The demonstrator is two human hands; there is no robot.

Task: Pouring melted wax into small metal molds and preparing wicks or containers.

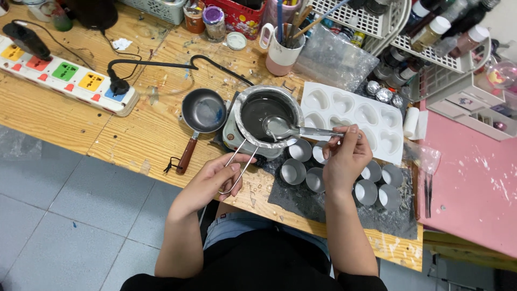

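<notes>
Left hand [212, 180] is closed on the wire handle [237, 167] of the metal pot [267, 115], which sits on a small hot plate [232, 137] near the counter [59, 116] front edge. Right hand [344, 161] pinches a spoon [291, 129], bowl inside the pot. Open counter room on the left, w/ bare floor below. Round tins [293, 172] crowd the right; a white heart mould [353, 116] lies behind. Pot contents are dark, hard to make out. Top-edge jars are cut off.

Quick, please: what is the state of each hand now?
Left hand: closed on the wire handle of the melting pot.
Right hand: closed on the spoon.
</notes>
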